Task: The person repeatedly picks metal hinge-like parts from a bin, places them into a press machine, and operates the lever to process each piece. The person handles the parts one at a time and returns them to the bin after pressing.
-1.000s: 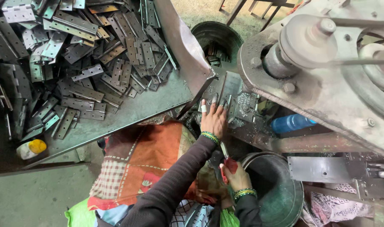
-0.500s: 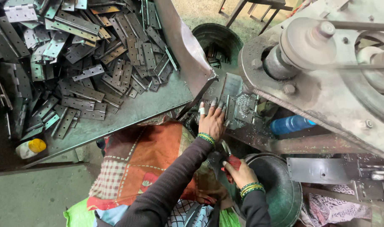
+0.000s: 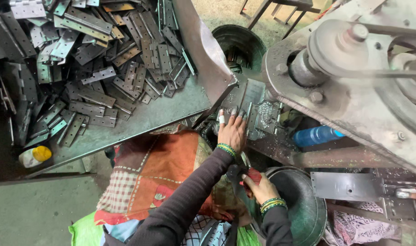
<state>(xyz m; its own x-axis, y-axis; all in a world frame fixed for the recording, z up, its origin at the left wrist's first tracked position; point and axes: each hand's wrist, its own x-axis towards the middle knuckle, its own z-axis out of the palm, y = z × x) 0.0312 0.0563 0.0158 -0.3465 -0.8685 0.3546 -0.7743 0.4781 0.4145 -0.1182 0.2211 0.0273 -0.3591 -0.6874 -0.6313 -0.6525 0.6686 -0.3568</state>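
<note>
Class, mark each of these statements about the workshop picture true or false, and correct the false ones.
1. The left hand rests flat at the machine bed, fingers spread. True.
2. The tray on the left holds a pile of metal hinges. True.
3. The bottle under the machine is red. False: it is blue.
4. The right hand is up on the flywheel. False: it is low, at the rim of the dark round bowl.
5. Both wrists are bare. False: each wears green bangles.
</note>
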